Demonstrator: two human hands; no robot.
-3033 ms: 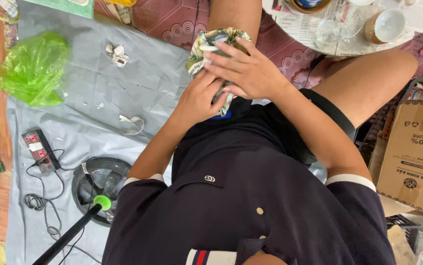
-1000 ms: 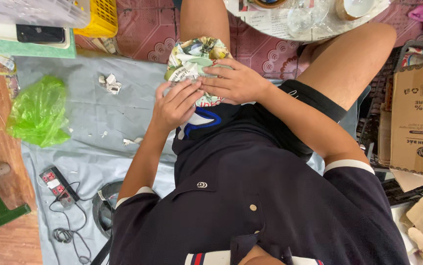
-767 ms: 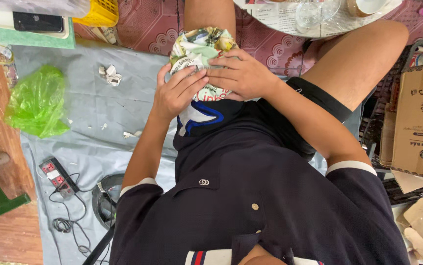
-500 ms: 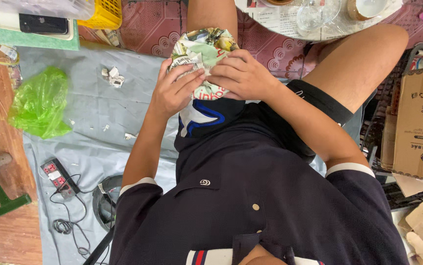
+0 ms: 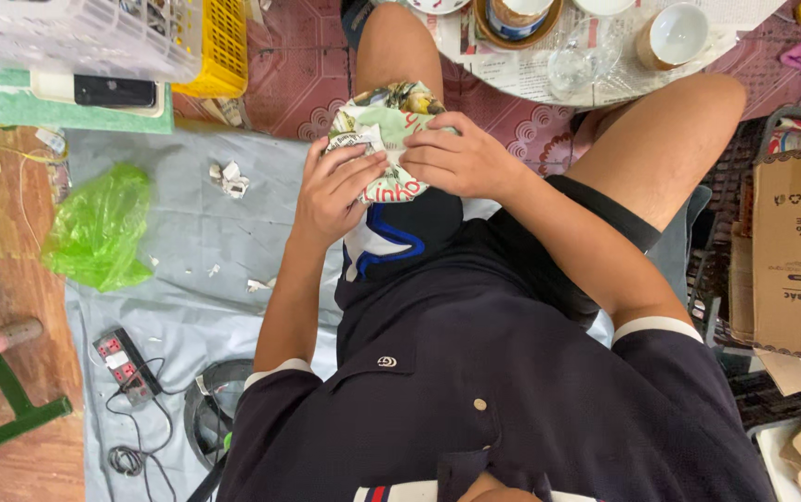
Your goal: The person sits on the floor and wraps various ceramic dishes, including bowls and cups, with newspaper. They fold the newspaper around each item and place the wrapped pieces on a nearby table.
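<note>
Two hands clamp one bundle: left hand (image 5: 331, 191) at nine o'clock, right hand (image 5: 461, 160) at three, both gripping the paper-wrapped bundle (image 5: 379, 125) over the lap. Wrapping looks underway; next, loose folds likely need tucking without tearing.

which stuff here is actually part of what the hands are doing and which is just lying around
In hand:
newspaper-wrapped bundle
left hand
right hand

Lying about:
green plastic bag
power strip
cardboard box
yellow basket
glass
</note>
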